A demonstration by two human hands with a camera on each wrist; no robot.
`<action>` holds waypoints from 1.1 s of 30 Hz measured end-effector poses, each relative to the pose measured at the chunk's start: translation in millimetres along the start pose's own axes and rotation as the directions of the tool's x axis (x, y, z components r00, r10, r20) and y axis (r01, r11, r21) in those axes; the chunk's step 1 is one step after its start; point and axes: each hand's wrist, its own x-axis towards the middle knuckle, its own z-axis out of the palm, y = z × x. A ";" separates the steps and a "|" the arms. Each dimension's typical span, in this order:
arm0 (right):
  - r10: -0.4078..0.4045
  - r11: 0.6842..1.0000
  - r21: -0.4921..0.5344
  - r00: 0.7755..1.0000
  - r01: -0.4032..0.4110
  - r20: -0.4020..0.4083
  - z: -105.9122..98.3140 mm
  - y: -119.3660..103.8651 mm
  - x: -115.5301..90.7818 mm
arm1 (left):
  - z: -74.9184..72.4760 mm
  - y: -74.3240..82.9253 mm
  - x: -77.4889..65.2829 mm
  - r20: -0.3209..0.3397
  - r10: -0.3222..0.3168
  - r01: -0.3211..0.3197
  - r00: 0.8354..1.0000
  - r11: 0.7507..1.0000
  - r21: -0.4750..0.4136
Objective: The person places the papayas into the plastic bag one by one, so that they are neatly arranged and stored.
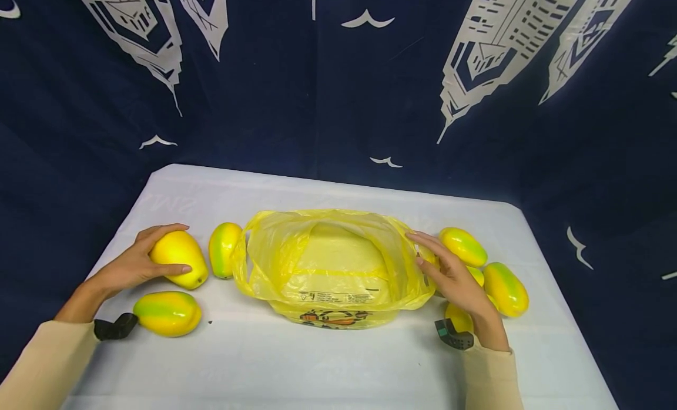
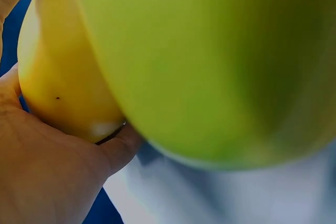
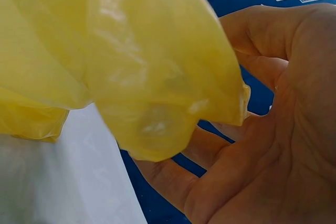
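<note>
While our left hand (image 1: 136,261) grips one mango (image 1: 176,252) left of one bag (image 1: 271,266), two mangoes (image 1: 166,315) lie nearby; at right we count at least four more mangoes (image 1: 506,288), some partly hidden behind our right hand (image 1: 459,284), its relaxed fingers touching the bag. The held mango slants lengthwise, dark-dotted end nearer us, rightward.

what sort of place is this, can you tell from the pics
Probably an indoor tabletop set-up, though the room beyond is hidden: a white-covered table stands against dark blue cloth printed with upside-down buildings, and mango-like fruits lie on both sides of a yellow plastic bag.
</note>
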 end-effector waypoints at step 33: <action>0.008 1.000 0.005 0.999 -0.008 -0.034 3.0 -0.7 1.5 | -17.7 15.4 -1.0 -0.065 0.042 -0.041 0.997 0.999 0.019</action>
